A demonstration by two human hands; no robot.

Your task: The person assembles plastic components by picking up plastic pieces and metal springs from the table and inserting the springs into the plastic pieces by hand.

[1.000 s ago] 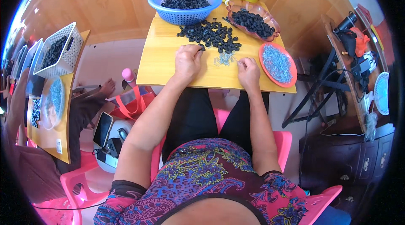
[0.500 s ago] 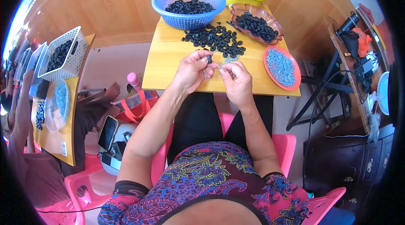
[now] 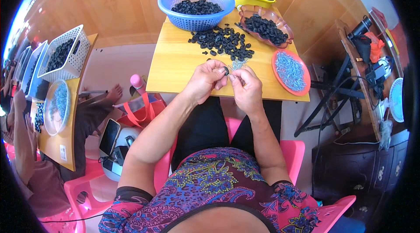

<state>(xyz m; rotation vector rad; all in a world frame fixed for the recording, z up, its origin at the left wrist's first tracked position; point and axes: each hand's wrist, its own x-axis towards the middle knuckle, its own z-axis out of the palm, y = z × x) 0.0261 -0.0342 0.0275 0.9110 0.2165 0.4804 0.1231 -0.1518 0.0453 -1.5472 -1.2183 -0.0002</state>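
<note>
My left hand (image 3: 205,81) is closed in a pinch around a small black plastic part (image 3: 226,71), held just above the table's near edge. Against that part, the fingertips of my right hand (image 3: 246,91) are pinched together on a small silvery screw, now mostly hidden by the fingers. Beyond my hands lies a loose pile of black plastic parts (image 3: 229,43), with a few silvery screws (image 3: 237,64) between it and my fingers. An orange-red plate (image 3: 277,72) heaped with screws sits to the right of my right hand.
At the table's back stand a blue perforated basket (image 3: 192,24), a yellow tub (image 3: 238,0) and a reddish scalloped bowl (image 3: 287,30), all holding black parts. To the left, another person sits by a table with a white basket (image 3: 65,64). A red bag (image 3: 142,111) is beside my chair.
My right fingertips have come up against the black part. My left hand has shifted slightly right and turned the part, and the silvery piece at my right fingertips is now mostly covered.
</note>
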